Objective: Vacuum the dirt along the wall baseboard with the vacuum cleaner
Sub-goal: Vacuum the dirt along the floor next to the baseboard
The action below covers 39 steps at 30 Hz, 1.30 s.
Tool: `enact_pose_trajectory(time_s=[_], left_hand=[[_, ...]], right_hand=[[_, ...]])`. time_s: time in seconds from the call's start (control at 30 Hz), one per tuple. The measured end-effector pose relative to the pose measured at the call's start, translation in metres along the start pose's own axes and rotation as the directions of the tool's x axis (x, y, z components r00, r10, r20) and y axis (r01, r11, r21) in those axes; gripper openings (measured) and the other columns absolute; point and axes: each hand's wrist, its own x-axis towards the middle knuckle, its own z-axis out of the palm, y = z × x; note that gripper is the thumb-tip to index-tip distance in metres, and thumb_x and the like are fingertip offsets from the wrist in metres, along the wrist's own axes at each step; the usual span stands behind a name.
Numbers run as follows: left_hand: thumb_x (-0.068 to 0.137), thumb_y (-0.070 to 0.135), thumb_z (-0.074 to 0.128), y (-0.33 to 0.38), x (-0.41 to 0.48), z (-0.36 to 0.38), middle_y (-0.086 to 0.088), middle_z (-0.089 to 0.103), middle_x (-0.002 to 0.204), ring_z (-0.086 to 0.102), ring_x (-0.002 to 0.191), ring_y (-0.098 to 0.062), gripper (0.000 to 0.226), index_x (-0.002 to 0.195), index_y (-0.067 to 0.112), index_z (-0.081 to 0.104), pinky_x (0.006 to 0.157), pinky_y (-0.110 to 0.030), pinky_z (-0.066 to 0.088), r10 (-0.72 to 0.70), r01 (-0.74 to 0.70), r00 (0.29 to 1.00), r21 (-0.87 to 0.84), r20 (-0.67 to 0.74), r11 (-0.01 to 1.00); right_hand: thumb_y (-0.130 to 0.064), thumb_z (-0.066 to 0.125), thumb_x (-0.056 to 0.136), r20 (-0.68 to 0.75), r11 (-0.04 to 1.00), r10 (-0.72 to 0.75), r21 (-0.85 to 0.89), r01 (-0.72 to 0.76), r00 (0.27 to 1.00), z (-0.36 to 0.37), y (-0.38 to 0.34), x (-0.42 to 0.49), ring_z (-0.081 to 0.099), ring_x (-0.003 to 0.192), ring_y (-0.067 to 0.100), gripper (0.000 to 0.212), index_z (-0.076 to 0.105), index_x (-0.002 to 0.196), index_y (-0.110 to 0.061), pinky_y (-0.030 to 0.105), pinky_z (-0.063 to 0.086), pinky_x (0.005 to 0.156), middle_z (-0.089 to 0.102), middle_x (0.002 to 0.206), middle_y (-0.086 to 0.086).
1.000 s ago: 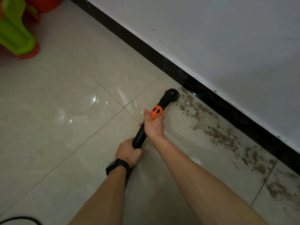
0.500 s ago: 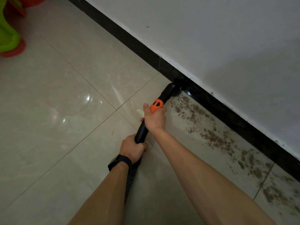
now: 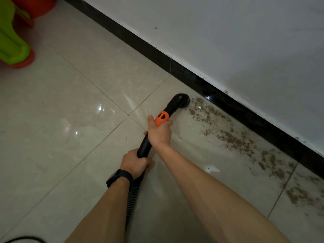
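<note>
A black vacuum wand (image 3: 172,106) with an orange collar (image 3: 161,118) points at the floor near the black baseboard (image 3: 228,100). Its round nozzle (image 3: 183,101) rests on the tile at the left end of a band of brown dirt (image 3: 235,139) that runs rightward along the baseboard. My right hand (image 3: 160,131) grips the wand just below the orange collar. My left hand (image 3: 134,163), with a black watch on the wrist, grips the wand's lower end where the ribbed hose (image 3: 132,195) begins.
Glossy beige floor tiles (image 3: 70,137) spread to the left. A green and red plastic object (image 3: 14,46) stands at the far left, with a red tub behind it. A black cable (image 3: 21,239) lies at the bottom left edge. The white wall (image 3: 228,41) rises above the baseboard.
The nozzle, which was pressed against the baseboard half a second ago, has drawn back a little onto the tile at the dirt's left end. Both hands keep their grip.
</note>
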Motion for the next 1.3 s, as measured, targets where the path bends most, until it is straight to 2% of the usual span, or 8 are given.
enact_pose_trajectory(time_s=[0.17,0.53,0.67,0.77,0.87,1.07,1.2,1.3], left_hand=[[0.05,0.03,0.056,-0.026,-0.016,-0.016,-0.003,0.066,0.062,0.063,0.06,-0.025,0.021,0.066,0.017,0.061,0.052,-0.027,0.046,-0.024,0.026,1.0,0.067,-0.017,0.997],[0.05,0.029,0.059,-0.012,-0.018,-0.017,0.004,0.063,0.056,0.06,0.052,-0.017,0.014,0.063,0.022,0.059,0.044,-0.02,0.038,0.007,-0.007,1.0,0.067,-0.002,0.998],[0.053,0.029,0.06,-0.001,-0.011,-0.004,0.003,0.065,0.06,0.06,0.052,-0.015,0.016,0.068,0.022,0.061,0.037,-0.017,0.037,0.019,-0.019,1.0,0.031,0.021,0.999],[0.052,0.03,0.059,0.004,-0.005,0.003,0.0,0.067,0.063,0.063,0.056,-0.017,0.02,0.069,0.02,0.062,0.041,-0.018,0.039,0.005,-0.006,1.0,0.005,0.031,1.0],[0.05,0.029,0.058,0.011,0.002,0.008,0.0,0.066,0.061,0.063,0.056,-0.019,0.02,0.067,0.019,0.062,0.045,-0.02,0.04,0.011,-0.011,0.999,-0.002,0.038,1.0],[0.052,0.028,0.059,0.028,0.014,0.021,0.001,0.065,0.06,0.06,0.053,-0.017,0.018,0.068,0.019,0.062,0.042,-0.018,0.038,0.04,-0.038,0.998,-0.028,0.044,0.999],[0.07,0.015,0.067,0.03,0.021,0.028,0.003,0.064,0.059,0.059,0.051,-0.014,0.006,0.07,0.019,0.063,0.038,-0.016,0.036,0.042,-0.041,0.998,-0.031,0.04,0.999],[0.068,0.017,0.066,0.03,0.022,0.029,0.004,0.062,0.056,0.056,0.048,-0.013,0.006,0.068,0.019,0.061,0.037,-0.015,0.035,0.052,-0.05,0.998,-0.04,0.037,0.998]], right_hand=[[-0.05,0.057,0.102,-0.005,0.997,0.026,0.072,-0.026,1.0,0.016,0.017,-0.029,0.068,0.057,0.006,0.045,0.031,0.12,-0.019,0.017,0.05,0.047,0.069,0.089,0.003],[-0.047,0.056,0.103,-0.056,0.998,0.009,0.065,-0.005,0.998,0.011,0.01,-0.02,0.064,0.047,-0.002,0.044,0.032,0.122,-0.015,0.012,0.043,0.038,0.07,0.088,0.007],[-0.05,0.055,0.103,-0.075,1.0,-0.006,0.02,0.007,0.997,0.002,0.003,-0.007,0.067,0.051,0.005,0.045,0.033,0.122,-0.015,0.015,0.048,0.043,0.067,0.079,0.0],[-0.052,0.055,0.102,-0.083,1.0,-0.024,-0.006,0.023,0.996,-0.003,0.003,0.0,0.068,0.058,0.007,0.045,0.03,0.118,-0.018,0.013,0.046,0.041,0.069,0.083,0.003],[-0.053,0.054,0.102,-0.09,1.0,-0.021,-0.024,0.019,0.996,-0.008,-0.002,0.009,0.072,0.066,0.015,0.046,0.031,0.118,-0.016,0.019,0.052,0.049,0.069,0.087,0.004],[-0.054,0.054,0.102,-0.119,0.997,-0.036,-0.068,0.028,0.992,-0.022,-0.011,0.027,0.07,0.059,0.01,0.047,0.033,0.117,-0.015,0.014,0.046,0.041,0.069,0.081,0.002],[-0.052,0.057,0.101,-0.112,0.997,-0.038,-0.066,0.031,0.993,-0.028,-0.013,0.035,0.07,0.055,0.011,0.046,0.034,0.115,-0.015,0.022,0.054,0.049,0.065,0.075,-0.002],[-0.051,0.059,0.1,-0.111,0.997,-0.04,-0.066,0.032,0.993,-0.028,-0.012,0.037,0.07,0.055,0.01,0.046,0.035,0.115,-0.015,0.022,0.055,0.05,0.066,0.076,-0.002]])
